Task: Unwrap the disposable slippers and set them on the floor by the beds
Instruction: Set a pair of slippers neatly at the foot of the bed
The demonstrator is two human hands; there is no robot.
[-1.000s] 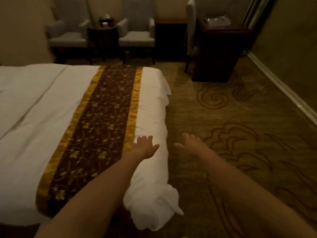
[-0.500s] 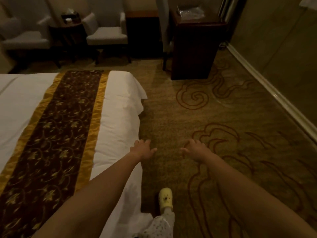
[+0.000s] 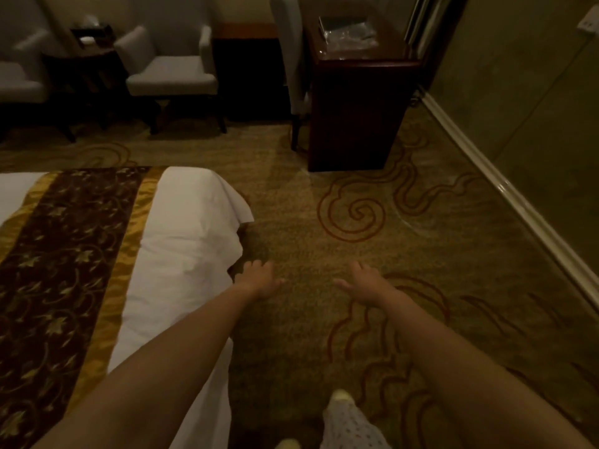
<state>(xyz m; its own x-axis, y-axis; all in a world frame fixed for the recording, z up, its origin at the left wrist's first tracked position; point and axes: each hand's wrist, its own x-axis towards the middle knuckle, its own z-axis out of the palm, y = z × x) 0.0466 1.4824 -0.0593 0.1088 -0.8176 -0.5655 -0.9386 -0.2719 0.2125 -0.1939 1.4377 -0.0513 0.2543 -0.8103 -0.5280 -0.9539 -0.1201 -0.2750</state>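
Note:
Both my arms stretch forward over the patterned carpet. My left hand [image 3: 259, 278] is open, palm down, just off the corner of the white bed [image 3: 181, 254]. My right hand [image 3: 364, 281] is open too, holding nothing. Clear plastic packets [image 3: 348, 34] lie on the dark wooden desk [image 3: 356, 108] at the far end; I cannot tell what they hold. No unwrapped slippers show on the floor.
The bed carries a brown and gold runner [image 3: 64, 270]. Two grey armchairs [image 3: 171, 76] flank a small dark table [image 3: 87, 59] at the back. A white chair [image 3: 288, 59] stands by the desk. A wall with white skirting [image 3: 518, 202] runs along the right. My yellow shoe [image 3: 342, 396] shows below.
The view has moved forward and to the right along the bed's foot, so the desk and right wall are nearer. Both hands stay open and empty in front of me.

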